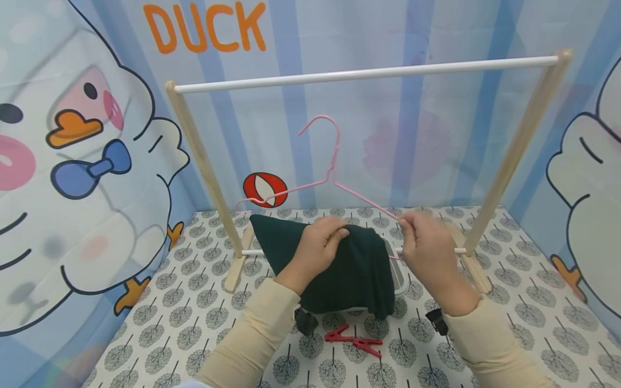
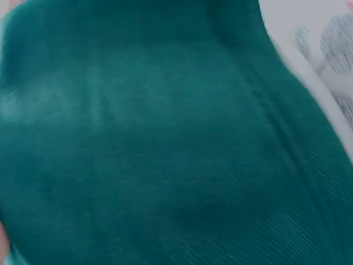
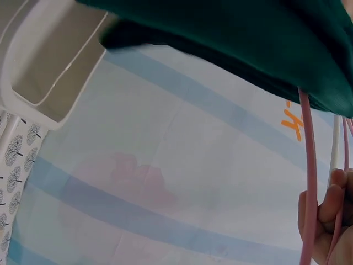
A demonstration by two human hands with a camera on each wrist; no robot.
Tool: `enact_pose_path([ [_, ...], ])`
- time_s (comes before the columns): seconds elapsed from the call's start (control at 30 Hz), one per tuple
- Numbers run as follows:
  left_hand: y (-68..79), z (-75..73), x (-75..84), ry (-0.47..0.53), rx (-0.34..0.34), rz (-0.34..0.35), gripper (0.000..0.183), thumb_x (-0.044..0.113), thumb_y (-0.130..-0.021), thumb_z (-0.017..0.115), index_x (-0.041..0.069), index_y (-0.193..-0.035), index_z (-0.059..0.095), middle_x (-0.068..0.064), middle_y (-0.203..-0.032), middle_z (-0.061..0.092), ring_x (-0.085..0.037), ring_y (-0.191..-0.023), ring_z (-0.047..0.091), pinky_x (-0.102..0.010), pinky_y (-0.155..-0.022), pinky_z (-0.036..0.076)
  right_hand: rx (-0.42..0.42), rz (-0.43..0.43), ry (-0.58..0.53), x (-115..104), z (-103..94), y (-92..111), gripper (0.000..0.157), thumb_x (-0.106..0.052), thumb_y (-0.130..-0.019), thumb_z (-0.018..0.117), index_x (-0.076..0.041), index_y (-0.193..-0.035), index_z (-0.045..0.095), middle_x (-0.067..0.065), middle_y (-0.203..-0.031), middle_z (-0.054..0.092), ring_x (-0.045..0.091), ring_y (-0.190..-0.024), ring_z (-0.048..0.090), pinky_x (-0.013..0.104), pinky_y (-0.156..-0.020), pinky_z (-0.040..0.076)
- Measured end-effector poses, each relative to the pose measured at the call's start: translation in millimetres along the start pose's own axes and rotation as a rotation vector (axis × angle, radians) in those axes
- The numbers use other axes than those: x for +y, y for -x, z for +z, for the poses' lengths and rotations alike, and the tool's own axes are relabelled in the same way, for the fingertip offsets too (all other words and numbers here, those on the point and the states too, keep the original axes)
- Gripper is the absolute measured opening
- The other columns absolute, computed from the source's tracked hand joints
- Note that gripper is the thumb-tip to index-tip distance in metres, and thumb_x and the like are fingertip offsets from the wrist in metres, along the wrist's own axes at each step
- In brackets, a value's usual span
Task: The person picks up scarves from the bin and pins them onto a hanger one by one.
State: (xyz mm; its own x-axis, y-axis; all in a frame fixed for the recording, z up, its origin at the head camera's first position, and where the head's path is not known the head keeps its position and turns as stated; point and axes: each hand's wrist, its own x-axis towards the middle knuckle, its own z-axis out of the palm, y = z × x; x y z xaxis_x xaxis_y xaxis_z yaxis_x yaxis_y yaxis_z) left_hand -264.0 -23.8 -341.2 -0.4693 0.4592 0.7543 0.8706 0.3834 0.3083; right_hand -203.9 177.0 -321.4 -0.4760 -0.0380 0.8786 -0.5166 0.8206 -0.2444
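Note:
A pink wire hanger point(image 1: 366, 201) is upright in the head view, its hook at the top. My right hand point(image 1: 429, 250) pinches the hanger's right end. Dark green fabric point(image 1: 359, 275), perhaps a folded garment, hangs below the hanger's shoulders. In the right wrist view, a pink bar point(image 3: 310, 165) of the hanger runs up under the fabric. My left hand point(image 1: 317, 250) lies over the fabric's upper edge and pinches it between thumb and fingers. Green fabric point(image 2: 165, 132) fills most of the left wrist view, hiding the left fingers there.
A wooden rack with a white top rail point(image 1: 364, 74) stands behind the hands. Partly under the fabric sits a white plastic basin point(image 1: 401, 275). Red clothespins point(image 1: 353, 339) lie on the tree-patterned cloth point(image 1: 194, 323) in front. A duck-print curtain point(image 1: 218, 108) hangs behind.

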Motion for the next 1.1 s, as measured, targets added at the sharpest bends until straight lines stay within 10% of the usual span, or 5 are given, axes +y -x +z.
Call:
enact_pose_path([
  [0.2,-4.3,-5.8,4.6,0.229,0.089,-0.104,0.018,0.002,-0.09,0.055,-0.004,-0.103,0.066,-0.016,-0.09,0.065,-0.024,-0.078,0.059,-0.03,-0.077,0.051,0.009,-0.04,-0.001,-8.2,7.0,0.5,0.005,0.006,-0.081,0.064,0.005,-0.084,0.06,0.013,-0.065,0.057,0.021,-0.052,0.046,0.033,-0.046,0.038],
  [0.53,-5.5,-2.2,11.5,0.05,-0.362,0.122,0.019,0.013,-0.089,0.063,0.004,-0.105,0.066,-0.006,-0.101,0.067,-0.016,-0.094,0.062,-0.022,-0.094,0.044,-0.003,0.003,0.018,-11.5,6.6,-2.8,0.005,0.002,-0.086,0.06,0.007,-0.087,0.061,0.015,-0.066,0.058,0.02,-0.049,0.045,0.032,-0.044,0.036],
  [0.73,13.6,-14.7,4.7,-0.09,0.075,0.146,0.024,0.009,-0.085,0.065,0.004,-0.109,0.064,-0.01,-0.105,0.066,-0.022,-0.101,0.06,-0.031,-0.094,0.045,0.006,0.069,0.018,-3.4,-2.4,-4.4,0.008,0.001,-0.088,0.058,0.008,-0.086,0.062,0.016,-0.065,0.059,0.019,-0.047,0.042,0.031,-0.044,0.034],
  [0.9,35.6,-32.0,-8.9,-0.072,0.451,-0.169,0.027,0.004,-0.087,0.061,0.0,-0.113,0.061,-0.015,-0.111,0.062,-0.027,-0.107,0.057,-0.037,-0.095,0.045,0.036,0.059,0.037,5.5,-11.0,-7.7,0.007,0.002,-0.087,0.059,0.009,-0.086,0.062,0.017,-0.064,0.06,0.02,-0.046,0.044,0.03,-0.042,0.034],
  [1.1,65.4,-33.0,-24.3,0.172,0.422,-0.682,0.038,0.022,-0.094,0.056,0.003,-0.126,0.054,-0.014,-0.123,0.058,-0.027,-0.116,0.053,-0.038,-0.097,0.045,0.045,0.076,0.01,12.8,-16.9,-7.3,0.006,0.004,-0.086,0.06,0.009,-0.086,0.063,0.016,-0.065,0.06,0.019,-0.048,0.046,0.027,-0.042,0.035],
])
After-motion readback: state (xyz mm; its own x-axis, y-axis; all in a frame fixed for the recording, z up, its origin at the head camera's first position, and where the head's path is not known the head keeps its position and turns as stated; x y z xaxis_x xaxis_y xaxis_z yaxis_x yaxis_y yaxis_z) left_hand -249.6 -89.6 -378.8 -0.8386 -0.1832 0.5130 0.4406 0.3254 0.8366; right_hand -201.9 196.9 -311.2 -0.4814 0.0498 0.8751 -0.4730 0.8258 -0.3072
